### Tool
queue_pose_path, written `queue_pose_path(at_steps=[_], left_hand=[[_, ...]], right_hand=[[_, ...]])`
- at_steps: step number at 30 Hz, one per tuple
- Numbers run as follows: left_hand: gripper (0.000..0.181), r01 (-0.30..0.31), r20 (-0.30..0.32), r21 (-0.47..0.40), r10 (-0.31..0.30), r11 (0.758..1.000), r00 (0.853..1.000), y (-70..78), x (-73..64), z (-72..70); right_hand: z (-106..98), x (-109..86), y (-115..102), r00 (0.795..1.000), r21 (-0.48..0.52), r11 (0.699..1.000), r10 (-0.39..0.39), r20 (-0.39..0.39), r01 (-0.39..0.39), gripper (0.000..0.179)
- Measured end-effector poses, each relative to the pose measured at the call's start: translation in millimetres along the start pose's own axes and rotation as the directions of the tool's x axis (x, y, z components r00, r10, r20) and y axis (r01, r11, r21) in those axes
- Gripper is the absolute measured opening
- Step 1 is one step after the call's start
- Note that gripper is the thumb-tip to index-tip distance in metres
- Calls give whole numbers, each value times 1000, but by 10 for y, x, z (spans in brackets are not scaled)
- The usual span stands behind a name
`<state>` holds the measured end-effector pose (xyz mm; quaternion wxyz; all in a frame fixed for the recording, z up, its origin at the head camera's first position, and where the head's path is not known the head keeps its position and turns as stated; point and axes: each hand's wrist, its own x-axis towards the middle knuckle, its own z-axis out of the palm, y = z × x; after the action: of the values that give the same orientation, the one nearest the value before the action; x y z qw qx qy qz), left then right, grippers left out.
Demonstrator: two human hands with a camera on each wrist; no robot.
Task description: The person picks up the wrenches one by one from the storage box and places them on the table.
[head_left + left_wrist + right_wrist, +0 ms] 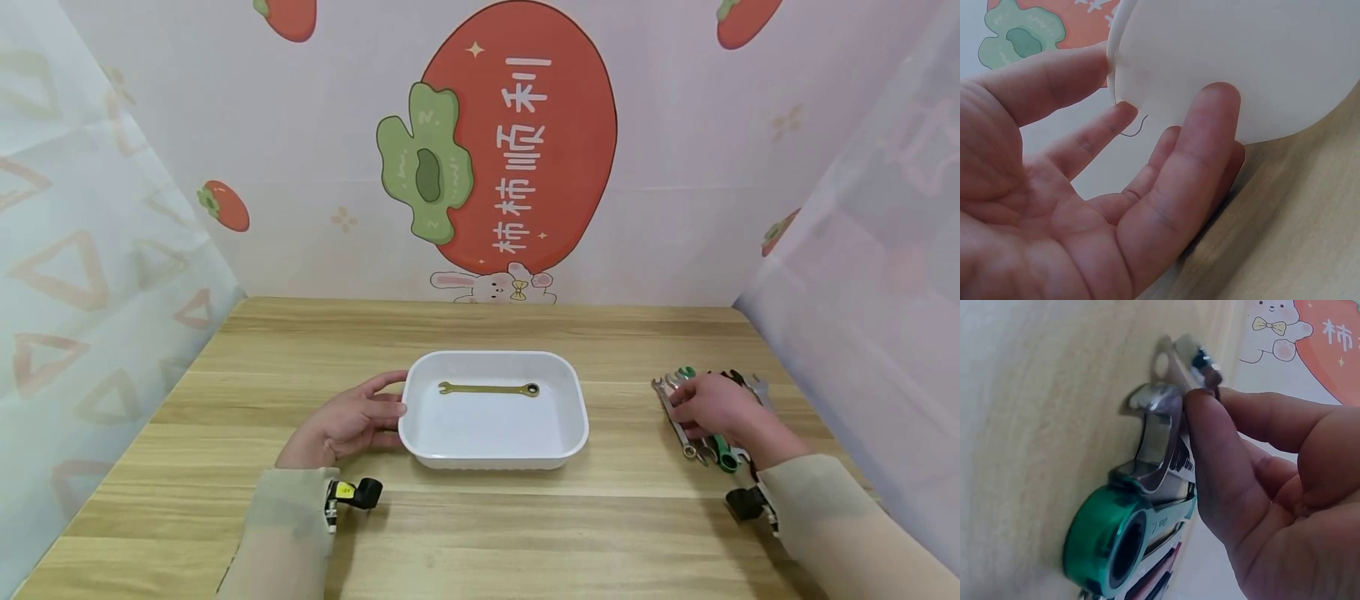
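Observation:
A white tray sits mid-table with one gold wrench lying inside. My left hand is at its left end, the thumb by the rim and the spread fingers against the outer wall. On the right, my right hand is over a group of wrenches. Between its thumb and finger it pinches a silver wrench, whose end blurs in the right wrist view. Close beside that wrench lie another silver open-ended wrench and a green ratchet wrench. The hand covers the middle of the group in the head view.
More wrenches, some black, and a grey one lie along the right of the group, partly behind my right hand. A printed cloth backs the wooden table, and side cloths hang at left and right.

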<state>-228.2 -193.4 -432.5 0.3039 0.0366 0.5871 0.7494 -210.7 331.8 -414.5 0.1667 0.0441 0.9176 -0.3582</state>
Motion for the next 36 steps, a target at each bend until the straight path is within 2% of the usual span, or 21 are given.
queue_pose_path(at_steps=[4,9,12,14,18,20,22,23,25,27,29,30,33,36], left_hand=[[69,-3,6,7,3,1000,1000,8,-11,-5],[70,-14,18,12,13,1000,1000,10,-22,-8],[69,-16,20,14,16,1000,1000,8,-23,-11],[68,-13,15,14,13,1000,1000,3,-24,-14],[69,-6,2,18,6,1000,1000,-14,-24,-25],[69,-6,-4,19,6,1000,1000,-20,-23,-27],[70,-10,-2,16,10,1000,1000,-20,-23,-27],[70,-13,2,16,12,1000,1000,-19,-22,-27],[71,-15,5,14,15,1000,1000,-17,-22,-27],[71,-14,5,13,14,1000,1000,-13,-25,-26],[72,-15,9,17,15,1000,1000,-12,-24,-27],[71,-13,8,17,13,1000,1000,-8,-25,-22],[71,-14,11,14,13,1000,1000,-4,-21,-20],[71,-15,12,8,15,1000,1000,2,-17,-16]], right_hand=[[-21,-33,-12,1000,9,1000,-6,-15,6,29],[-60,-73,-35,1000,127,992,-2,-27,5,38],[-64,-73,-51,1000,155,988,2,-30,2,42],[-50,-64,-80,999,136,990,-14,-46,21,47],[29,-50,-255,986,139,979,-136,-97,149,64],[113,-46,-403,960,158,950,-253,-123,270,67],[228,-53,-586,917,165,903,-379,-125,396,66],[296,-57,-683,887,149,875,-447,-120,461,63],[441,-64,-883,814,118,805,-575,-82,581,57],[592,-71,-1081,766,74,763,-642,-25,642,54],[739,-61,-1258,744,20,745,-667,36,667,53],[810,-48,-1334,748,-3,749,-661,65,662,53],[1003,16,-1492,783,-103,778,-604,151,620,57],[1160,101,-1571,812,-195,792,-539,222,579,60]])
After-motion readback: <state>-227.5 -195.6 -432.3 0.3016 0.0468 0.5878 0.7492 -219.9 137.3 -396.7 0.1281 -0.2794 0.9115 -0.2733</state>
